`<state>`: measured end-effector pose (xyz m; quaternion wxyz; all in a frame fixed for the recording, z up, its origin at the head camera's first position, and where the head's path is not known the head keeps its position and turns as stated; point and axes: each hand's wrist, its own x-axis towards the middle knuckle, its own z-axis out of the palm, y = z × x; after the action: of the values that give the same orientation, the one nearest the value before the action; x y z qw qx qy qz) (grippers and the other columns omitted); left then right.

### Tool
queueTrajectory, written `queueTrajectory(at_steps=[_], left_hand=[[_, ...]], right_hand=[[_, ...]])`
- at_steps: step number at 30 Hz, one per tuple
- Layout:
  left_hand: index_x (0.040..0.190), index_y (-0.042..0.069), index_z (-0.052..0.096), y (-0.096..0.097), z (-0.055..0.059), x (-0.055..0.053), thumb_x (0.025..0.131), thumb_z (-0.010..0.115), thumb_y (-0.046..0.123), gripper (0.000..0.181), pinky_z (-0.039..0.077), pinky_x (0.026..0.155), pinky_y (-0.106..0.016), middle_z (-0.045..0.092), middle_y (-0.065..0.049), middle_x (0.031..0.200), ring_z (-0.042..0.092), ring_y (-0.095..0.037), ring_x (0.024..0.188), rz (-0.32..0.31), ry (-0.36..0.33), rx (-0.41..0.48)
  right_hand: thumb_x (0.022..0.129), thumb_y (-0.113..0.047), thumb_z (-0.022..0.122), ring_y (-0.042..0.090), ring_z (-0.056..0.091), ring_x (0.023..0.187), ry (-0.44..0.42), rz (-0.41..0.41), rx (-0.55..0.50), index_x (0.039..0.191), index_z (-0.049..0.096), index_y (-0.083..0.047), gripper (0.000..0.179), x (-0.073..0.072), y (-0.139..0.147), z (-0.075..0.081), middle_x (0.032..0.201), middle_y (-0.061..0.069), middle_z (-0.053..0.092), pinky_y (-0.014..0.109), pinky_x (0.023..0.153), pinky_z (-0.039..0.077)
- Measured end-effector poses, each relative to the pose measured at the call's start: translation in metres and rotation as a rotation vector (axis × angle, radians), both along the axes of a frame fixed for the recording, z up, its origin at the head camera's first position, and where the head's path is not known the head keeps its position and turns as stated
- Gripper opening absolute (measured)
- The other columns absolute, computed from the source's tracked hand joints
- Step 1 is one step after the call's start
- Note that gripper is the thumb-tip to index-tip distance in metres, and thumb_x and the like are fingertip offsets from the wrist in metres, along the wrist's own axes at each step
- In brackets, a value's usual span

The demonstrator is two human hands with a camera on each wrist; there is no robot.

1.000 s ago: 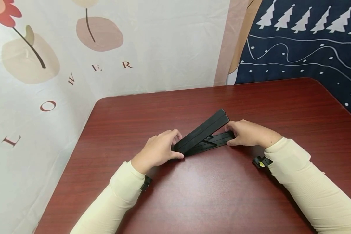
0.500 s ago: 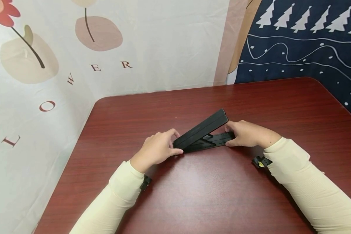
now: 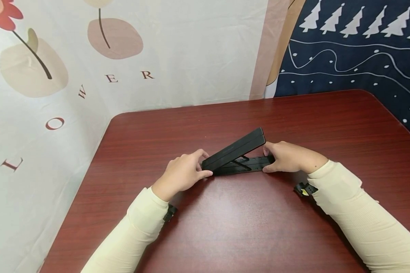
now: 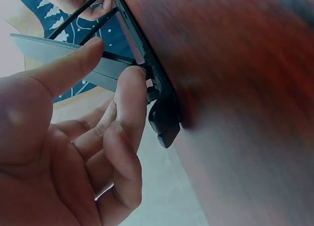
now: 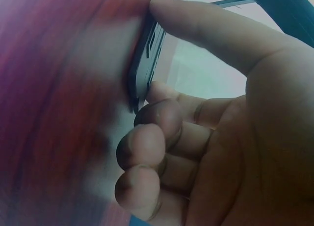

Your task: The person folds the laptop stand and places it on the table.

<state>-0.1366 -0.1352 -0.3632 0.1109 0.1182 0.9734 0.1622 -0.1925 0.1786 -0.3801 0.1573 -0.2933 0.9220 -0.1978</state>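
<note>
A black folding stand [image 3: 235, 150] lies on the table with its upper panel tilted up to the right. Thin struts [image 3: 242, 165] prop that panel above the flat base [image 3: 256, 163]. My left hand [image 3: 181, 172] holds the stand's hinged left end between thumb and fingers. At the base's right end, my right hand [image 3: 290, 156] grips with its thumb on the near edge and a finger on the far edge. In the left wrist view the hinge end [image 4: 164, 118] shows beside the index finger. The right wrist view shows the base end [image 5: 144, 71] between thumb and fingertips.
The reddish-brown table [image 3: 239, 227] has rounded far corners. A white curtain [image 3: 198, 53] with flowers and letters hangs behind and to the left. A dark blue cloth [image 3: 345, 60] with white trees is at the back right. Black straps [image 3: 304, 189] sit at the wrists.
The stand's left end has shifted slightly away from me with my left hand, so the base lies more crosswise. Its upper panel slants a little lower. The right hand has barely moved.
</note>
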Motion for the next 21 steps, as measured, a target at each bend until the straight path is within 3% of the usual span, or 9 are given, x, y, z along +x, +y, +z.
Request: queueTrajectory(at_steps=[7, 14, 21], left_hand=[[0.131, 0.028, 0.056, -0.001, -0.001, -0.002, 0.088, 0.074, 0.047, 0.05, 0.049, 0.07, -0.038, 0.066, 0.018, 0.075, 0.06, -0.008, 0.068, 0.022, -0.003, -0.005], [0.132, 0.028, 0.056, -0.003, -0.001, -0.004, 0.088, 0.073, 0.049, 0.051, 0.048, 0.076, -0.04, 0.065, 0.017, 0.078, 0.06, -0.006, 0.069, 0.041, -0.058, -0.014], [0.129, 0.027, 0.059, 0.0, 0.004, -0.015, 0.089, 0.074, 0.045, 0.047, 0.048, 0.076, -0.041, 0.068, 0.012, 0.083, 0.061, -0.008, 0.074, 0.02, -0.027, -0.028]], right_hand=[[0.079, -0.025, 0.082, 0.013, 0.049, 0.067, -0.057, -0.012, 0.02, 0.099, 0.053, -0.009, 0.039, 0.001, 0.0, -0.001, 0.078, 0.0, 0.056, 0.03, 0.064, 0.04], [0.079, -0.033, 0.081, 0.013, 0.047, 0.066, -0.102, -0.022, 0.066, 0.096, 0.054, -0.007, 0.041, 0.001, -0.002, 0.002, 0.075, 0.001, 0.054, 0.029, 0.062, 0.039], [0.079, -0.037, 0.082, 0.014, 0.046, 0.066, -0.115, -0.032, 0.072, 0.094, 0.054, -0.007, 0.043, 0.002, 0.0, 0.004, 0.074, 0.001, 0.051, 0.029, 0.061, 0.037]])
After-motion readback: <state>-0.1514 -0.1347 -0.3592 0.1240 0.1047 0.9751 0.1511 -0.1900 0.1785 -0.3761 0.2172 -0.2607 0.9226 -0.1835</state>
